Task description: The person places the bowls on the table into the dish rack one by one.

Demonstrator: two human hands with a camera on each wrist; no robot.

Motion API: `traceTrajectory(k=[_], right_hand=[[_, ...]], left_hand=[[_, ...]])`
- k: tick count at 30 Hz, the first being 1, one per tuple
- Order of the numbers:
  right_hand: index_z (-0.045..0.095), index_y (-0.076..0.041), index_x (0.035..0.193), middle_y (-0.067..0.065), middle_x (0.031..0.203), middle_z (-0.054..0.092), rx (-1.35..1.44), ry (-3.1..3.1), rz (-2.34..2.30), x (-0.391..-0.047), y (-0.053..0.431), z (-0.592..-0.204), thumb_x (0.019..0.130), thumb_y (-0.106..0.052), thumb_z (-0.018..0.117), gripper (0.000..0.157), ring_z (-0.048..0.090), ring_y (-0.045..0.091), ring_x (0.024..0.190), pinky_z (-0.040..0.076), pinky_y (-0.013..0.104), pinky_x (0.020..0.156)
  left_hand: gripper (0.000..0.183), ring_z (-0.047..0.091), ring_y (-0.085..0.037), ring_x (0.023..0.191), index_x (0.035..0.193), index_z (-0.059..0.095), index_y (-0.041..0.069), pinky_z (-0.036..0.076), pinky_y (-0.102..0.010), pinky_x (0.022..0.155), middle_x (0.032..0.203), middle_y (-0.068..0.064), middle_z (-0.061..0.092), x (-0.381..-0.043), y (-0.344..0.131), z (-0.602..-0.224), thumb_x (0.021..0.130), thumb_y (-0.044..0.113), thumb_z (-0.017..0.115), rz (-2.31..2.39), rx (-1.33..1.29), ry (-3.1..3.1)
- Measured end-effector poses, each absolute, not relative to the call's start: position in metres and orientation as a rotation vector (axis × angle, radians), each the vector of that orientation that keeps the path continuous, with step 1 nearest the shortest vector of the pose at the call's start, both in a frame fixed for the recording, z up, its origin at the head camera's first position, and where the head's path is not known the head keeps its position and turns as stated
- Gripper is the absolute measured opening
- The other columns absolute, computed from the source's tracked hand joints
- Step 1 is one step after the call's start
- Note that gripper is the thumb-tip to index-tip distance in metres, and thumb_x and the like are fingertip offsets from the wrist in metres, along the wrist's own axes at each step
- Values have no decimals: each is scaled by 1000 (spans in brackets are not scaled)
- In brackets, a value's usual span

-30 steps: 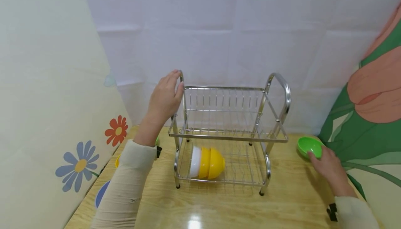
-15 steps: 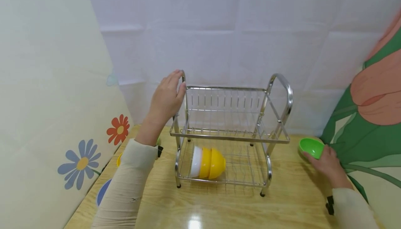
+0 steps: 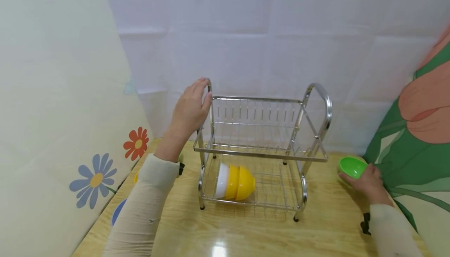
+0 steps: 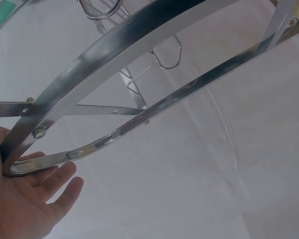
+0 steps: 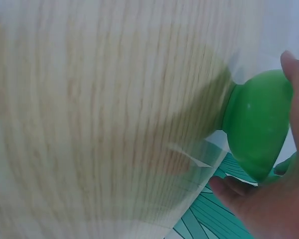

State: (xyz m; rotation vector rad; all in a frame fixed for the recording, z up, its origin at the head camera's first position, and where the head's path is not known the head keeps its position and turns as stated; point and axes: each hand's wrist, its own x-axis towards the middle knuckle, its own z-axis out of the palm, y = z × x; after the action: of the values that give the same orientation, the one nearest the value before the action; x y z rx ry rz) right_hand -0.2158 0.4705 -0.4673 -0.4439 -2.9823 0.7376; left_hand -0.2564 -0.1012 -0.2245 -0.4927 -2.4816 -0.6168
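Observation:
A two-tier metal dish rack [image 3: 260,155] stands mid-table. On its left upright my left hand [image 3: 190,108] rests near the top; in the left wrist view the palm lies against the curved bar [image 4: 79,82], fingers loosely extended behind it. At the right, my right hand [image 3: 370,183] holds a green bowl [image 3: 352,167] upright by its side. The right wrist view puts the thumb and fingers on opposite sides of the bowl [image 5: 259,117], its foot close over the wood. Nested on their sides in the lower tier are a white bowl [image 3: 222,181] and two yellow bowls [image 3: 246,182].
Beyond the left sleeve, a blue dish [image 3: 117,212] shows partly, with a yellow edge [image 3: 136,177] farther back. A bit of green appears behind the left wrist. White cloth [image 3: 246,34] hangs behind the rack, and flower-printed panels flank the wooden table [image 3: 260,233].
My right thumb has shifted from over the green bowl's inside to its near outer side, and the wrist has turned. The left hand stays on the rack. The head view has swung slightly left.

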Motion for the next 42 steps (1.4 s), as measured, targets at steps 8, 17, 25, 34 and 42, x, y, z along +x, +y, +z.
traceTrajectory(k=[8,17,25,34,42], right_hand=[[-14,26,141,55,135,1,-485,-3060,676,-224,470,-471,87,-66,59,130,21,74,115,35,76,94],[-14,27,141,55,132,2,-506,-3035,664,-230,470,-471,85,-56,62,125,23,71,113,37,73,93],[-10,29,140,54,135,1,-453,-3030,664,-228,470,-474,87,-49,63,119,18,71,119,33,75,97],[-7,30,139,54,133,5,-470,-3016,679,-222,466,-470,89,-51,60,116,20,69,119,33,74,96],[-3,30,140,54,135,6,-413,-2966,675,-221,464,-468,88,-48,63,113,20,68,118,32,74,95]], left_hand=[[54,32,-29,150,154,36,8,25,-45,125,162,-9,34,-258,-100,-226,107,35,37,-617,-492,-2490],[53,32,-29,150,153,37,7,26,-45,124,162,-9,35,-256,-98,-224,107,34,38,-629,-492,-2468],[53,33,-29,150,153,37,7,27,-45,124,162,-9,35,-256,-98,-223,107,33,39,-635,-499,-2466],[54,32,-29,150,154,36,8,26,-45,124,162,-8,34,-256,-99,-225,108,36,36,-644,-503,-2467],[54,33,-29,149,154,36,7,28,-45,124,162,-9,35,-256,-99,-225,108,37,36,-653,-512,-2458]])
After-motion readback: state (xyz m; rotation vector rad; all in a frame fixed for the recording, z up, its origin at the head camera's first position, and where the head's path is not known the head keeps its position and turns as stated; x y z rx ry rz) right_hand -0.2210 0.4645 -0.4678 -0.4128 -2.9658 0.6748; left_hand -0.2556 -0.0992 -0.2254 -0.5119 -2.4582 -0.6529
